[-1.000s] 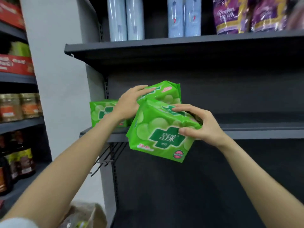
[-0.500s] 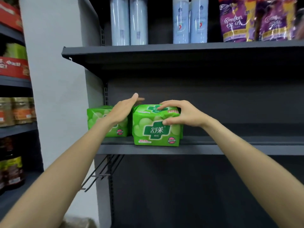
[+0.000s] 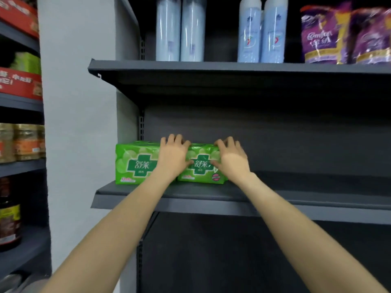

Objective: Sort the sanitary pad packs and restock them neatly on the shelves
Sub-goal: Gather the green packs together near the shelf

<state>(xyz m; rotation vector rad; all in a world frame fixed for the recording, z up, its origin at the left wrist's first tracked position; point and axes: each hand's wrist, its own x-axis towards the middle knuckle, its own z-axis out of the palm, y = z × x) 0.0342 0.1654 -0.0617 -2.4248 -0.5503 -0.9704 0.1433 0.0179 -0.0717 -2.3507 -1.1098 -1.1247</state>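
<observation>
1. Both forearms reach in over the shelf lip (image 3: 169, 203); two hands on one pack means squaring it up, not carrying it.
2. Left hand (image 3: 172, 159): fingers curled over the top back edge of the right green pack (image 3: 201, 166), thumb on its front face, so it is clamping the left end.
3. Right hand (image 3: 229, 160): same hold on the right end (thumb on the front).
4. Pack sits flat on the shelf, label forward, butted against the left green pack (image 3: 136, 162) just left of the left fingers, probably to keep one row.
5. Beyond the fingertips: bare back panel (image 3: 275, 134). Shelf right of the right hand is unstocked.
</observation>
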